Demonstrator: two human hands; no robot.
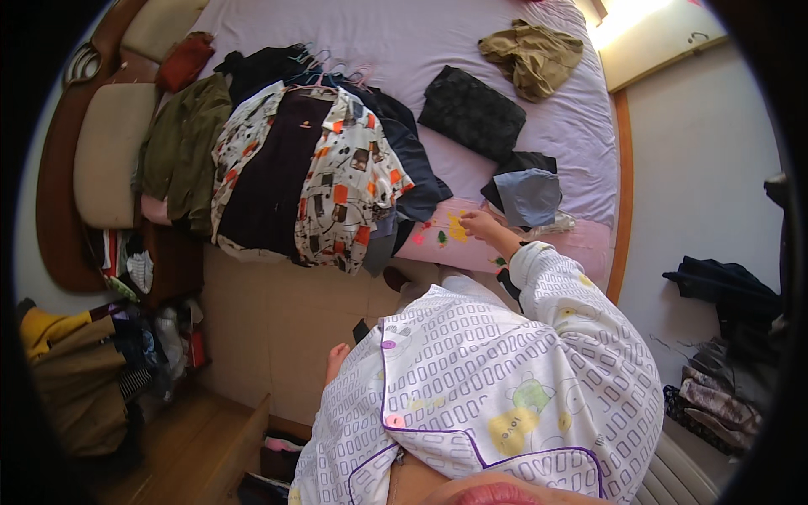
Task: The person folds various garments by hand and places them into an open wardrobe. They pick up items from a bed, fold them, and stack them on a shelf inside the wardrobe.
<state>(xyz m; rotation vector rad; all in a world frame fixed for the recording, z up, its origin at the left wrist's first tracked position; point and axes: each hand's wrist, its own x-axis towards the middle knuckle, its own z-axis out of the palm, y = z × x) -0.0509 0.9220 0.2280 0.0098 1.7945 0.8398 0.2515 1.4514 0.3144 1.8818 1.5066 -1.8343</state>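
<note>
My right hand [481,225] reaches over the pink edge of the bed, beside a folded blue-grey garment [529,194] that lies on black cloth; whether it touches the cloth behind it I cannot tell. Low at my other side, my left hand [338,358] shows only in part next to my pyjama top [454,353], and its fingers are mostly hidden. A patterned short-sleeved shirt [341,183] on a pink hanger [320,83] lies over dark garments. More hangers stick out behind it. An olive jacket [196,151] lies to its left.
A folded black garment [472,113] and a crumpled khaki garment [532,57] lie on the lilac bedsheet [404,31]. At the left stand the padded headboard [113,154] and heaped clothes [82,379]. Dark clothes [726,290] are at the far right.
</note>
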